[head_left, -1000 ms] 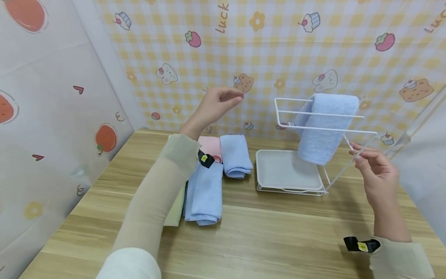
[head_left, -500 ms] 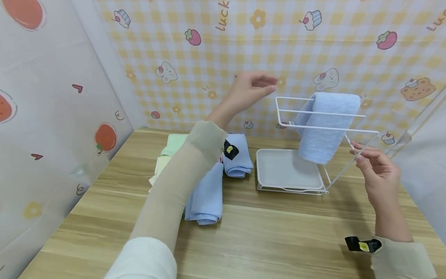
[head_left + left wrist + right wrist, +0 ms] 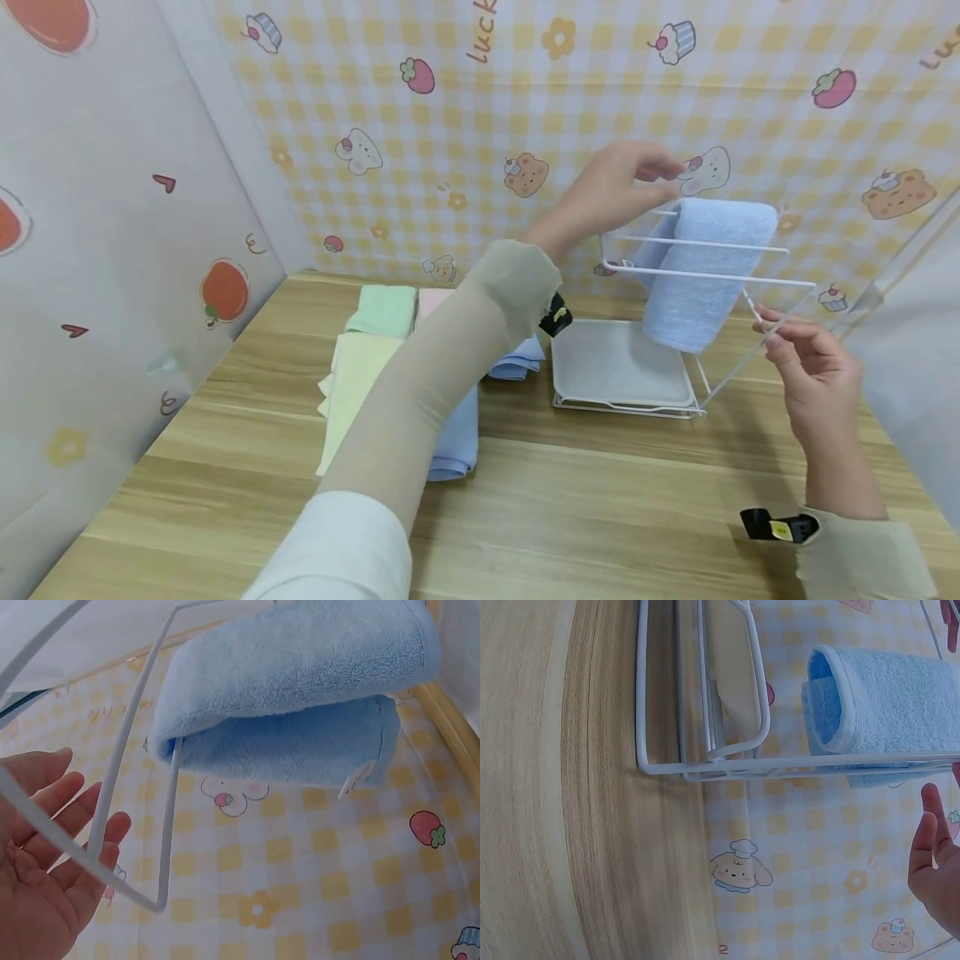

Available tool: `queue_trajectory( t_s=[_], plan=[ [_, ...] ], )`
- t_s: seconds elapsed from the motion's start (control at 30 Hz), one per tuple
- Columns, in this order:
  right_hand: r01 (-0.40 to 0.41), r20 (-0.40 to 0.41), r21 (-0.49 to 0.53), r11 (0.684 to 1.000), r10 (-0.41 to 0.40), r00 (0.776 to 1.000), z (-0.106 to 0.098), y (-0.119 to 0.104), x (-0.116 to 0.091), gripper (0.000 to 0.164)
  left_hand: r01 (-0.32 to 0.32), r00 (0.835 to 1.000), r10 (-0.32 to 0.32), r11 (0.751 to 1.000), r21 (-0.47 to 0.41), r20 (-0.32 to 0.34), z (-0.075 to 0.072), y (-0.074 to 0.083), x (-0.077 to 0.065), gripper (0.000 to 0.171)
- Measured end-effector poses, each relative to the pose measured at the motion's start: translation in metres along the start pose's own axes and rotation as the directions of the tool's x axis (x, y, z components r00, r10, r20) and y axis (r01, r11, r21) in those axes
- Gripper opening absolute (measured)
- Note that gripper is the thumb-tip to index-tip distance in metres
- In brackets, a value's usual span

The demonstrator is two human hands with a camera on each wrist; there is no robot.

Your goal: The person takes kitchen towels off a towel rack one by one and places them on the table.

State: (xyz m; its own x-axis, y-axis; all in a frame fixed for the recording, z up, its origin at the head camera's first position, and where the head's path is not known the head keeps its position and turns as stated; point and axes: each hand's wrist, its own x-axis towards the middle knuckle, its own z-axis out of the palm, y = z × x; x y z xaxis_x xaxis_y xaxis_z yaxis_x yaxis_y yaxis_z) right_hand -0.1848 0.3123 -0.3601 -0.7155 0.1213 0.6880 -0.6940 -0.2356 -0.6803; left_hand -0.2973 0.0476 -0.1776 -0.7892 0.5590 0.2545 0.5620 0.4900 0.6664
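Observation:
A light blue towel (image 3: 708, 275) hangs folded over the rear bars of a white wire rack (image 3: 720, 277). My left hand (image 3: 611, 187) is above the rack's left end, its fingertips close to the towel's top. In the left wrist view, that hand (image 3: 45, 847) shows loosely bent fingers behind the white bars, holding nothing. At the rack's right side, my right hand (image 3: 813, 375) pinches a slanting side wire between thumb and fingers. The right wrist view shows the towel (image 3: 900, 701) beside the frame, with part of the right hand (image 3: 941, 862) at the edge.
A grey tray (image 3: 615, 362) sits in the rack's base. Folded towels lie to the left: green (image 3: 384, 310), yellow (image 3: 360, 375), pink (image 3: 431, 300) and blue (image 3: 457, 442), partly hidden by my left arm. A patterned yellow checked cloth (image 3: 450, 125) covers the wall behind the wooden table (image 3: 570, 517).
My left hand has moved right, from above the folded towels to over the rack near the hanging towel. The right hand stays at the side wire.

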Motion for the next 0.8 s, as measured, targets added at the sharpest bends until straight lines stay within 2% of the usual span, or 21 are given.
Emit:
queue_trajectory(
  t_s=[0.1,0.2,0.37,0.57,0.8],
  plan=[
    [0.004,-0.003,-0.015,1.0,-0.005,1.0,-0.001,0.001,0.0,0.011,0.003,1.0,-0.005,0.998,0.066,0.03,0.005,0.007,0.007,0.036],
    [0.007,-0.009,-0.042,0.999,-0.007,1.0,-0.001,0.0,0.001,0.011,0.031,0.999,-0.035,0.994,0.108,0.04,0.009,0.011,0.013,0.037],
    [0.008,-0.009,-0.034,0.999,-0.009,1.0,-0.001,0.0,0.0,0.011,0.093,0.994,-0.097,0.992,0.081,0.047,0.02,0.013,0.022,0.038],
    [0.011,-0.016,-0.02,1.0,-0.011,1.0,0.0,0.0,-0.001,0.012,0.062,0.994,-0.073,0.989,0.135,0.077,0.032,0.012,0.032,0.041],
    [0.013,0.006,-0.017,1.0,-0.013,1.0,0.001,0.0,-0.001,0.013,0.037,0.979,-0.079,0.976,0.214,0.189,0.037,0.011,0.029,0.056]
  ],
)
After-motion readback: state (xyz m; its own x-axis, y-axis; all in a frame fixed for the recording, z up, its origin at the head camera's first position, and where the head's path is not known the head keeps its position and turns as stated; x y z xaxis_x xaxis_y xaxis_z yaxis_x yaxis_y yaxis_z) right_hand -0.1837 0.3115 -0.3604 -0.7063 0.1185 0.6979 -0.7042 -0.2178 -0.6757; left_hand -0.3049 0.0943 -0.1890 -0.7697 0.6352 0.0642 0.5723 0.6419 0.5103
